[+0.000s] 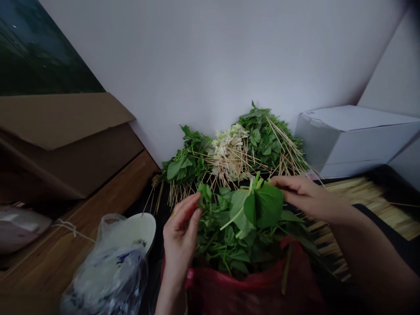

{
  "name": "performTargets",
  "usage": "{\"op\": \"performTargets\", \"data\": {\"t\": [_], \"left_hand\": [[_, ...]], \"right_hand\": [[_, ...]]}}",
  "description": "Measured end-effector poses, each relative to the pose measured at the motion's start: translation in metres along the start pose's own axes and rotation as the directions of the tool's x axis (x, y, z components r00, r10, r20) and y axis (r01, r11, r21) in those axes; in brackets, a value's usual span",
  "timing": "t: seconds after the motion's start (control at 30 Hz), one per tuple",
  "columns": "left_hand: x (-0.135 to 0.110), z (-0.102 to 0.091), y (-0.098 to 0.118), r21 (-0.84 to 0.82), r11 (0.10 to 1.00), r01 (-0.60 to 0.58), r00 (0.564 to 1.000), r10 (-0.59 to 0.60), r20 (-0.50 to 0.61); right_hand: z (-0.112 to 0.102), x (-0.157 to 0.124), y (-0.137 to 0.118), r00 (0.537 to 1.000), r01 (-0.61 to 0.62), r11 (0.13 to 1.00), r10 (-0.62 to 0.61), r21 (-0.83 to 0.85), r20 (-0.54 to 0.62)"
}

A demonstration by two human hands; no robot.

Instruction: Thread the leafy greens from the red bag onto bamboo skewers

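My left hand (181, 232) pinches a small green leaf (205, 193) between thumb and fingers, just above a red plastic bag (249, 291) full of loose leafy greens (229, 238). My right hand (303, 194) grips the stems of a bunch of broad green leaves (264, 205) held over the same bag. Behind both hands lies a heap of skewered greens (262, 138) and pale white pieces on bamboo sticks (229, 159), leaning against the wall.
A white bowl (139, 227) and a crumpled clear plastic bag (108, 273) sit to the left on the wooden surface (49, 258). A cardboard box (65, 140) stands at the far left, a white box (354, 138) at the right. Loose bamboo skewers (361, 192) lie at right.
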State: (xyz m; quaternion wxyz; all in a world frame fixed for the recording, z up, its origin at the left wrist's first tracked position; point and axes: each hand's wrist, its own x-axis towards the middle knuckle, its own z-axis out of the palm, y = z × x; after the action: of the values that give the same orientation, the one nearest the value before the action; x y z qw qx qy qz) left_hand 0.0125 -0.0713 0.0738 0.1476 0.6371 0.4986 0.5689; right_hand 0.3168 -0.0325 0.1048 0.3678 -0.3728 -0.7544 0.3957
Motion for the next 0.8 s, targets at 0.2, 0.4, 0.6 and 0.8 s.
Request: {"op": "performTargets", "data": {"t": [0.2, 0.4, 0.6, 0.8], "left_hand": [[-0.003, -0.002, -0.005, -0.087, 0.985, 0.149, 0.989, -0.149, 0.014], [-0.005, 0.000, -0.027, 0.177, 0.983, 0.056, 0.995, -0.069, 0.072], [-0.008, -0.025, -0.013, 0.339, 0.927, 0.161, 0.986, -0.167, -0.011], [-0.015, -0.039, -0.019, 0.487, 0.867, 0.107, 0.916, -0.276, 0.290]], "right_hand": [[-0.002, -0.001, 0.001, 0.999, 0.023, 0.999, -0.025, -0.048, -0.038], [-0.012, -0.006, 0.011, 0.994, 0.016, 0.998, -0.022, -0.055, -0.109], [-0.012, -0.004, 0.014, 0.992, 0.039, 0.998, -0.044, -0.049, -0.115], [-0.009, -0.003, 0.014, 0.994, 0.036, 0.998, -0.040, -0.042, -0.106]]}}
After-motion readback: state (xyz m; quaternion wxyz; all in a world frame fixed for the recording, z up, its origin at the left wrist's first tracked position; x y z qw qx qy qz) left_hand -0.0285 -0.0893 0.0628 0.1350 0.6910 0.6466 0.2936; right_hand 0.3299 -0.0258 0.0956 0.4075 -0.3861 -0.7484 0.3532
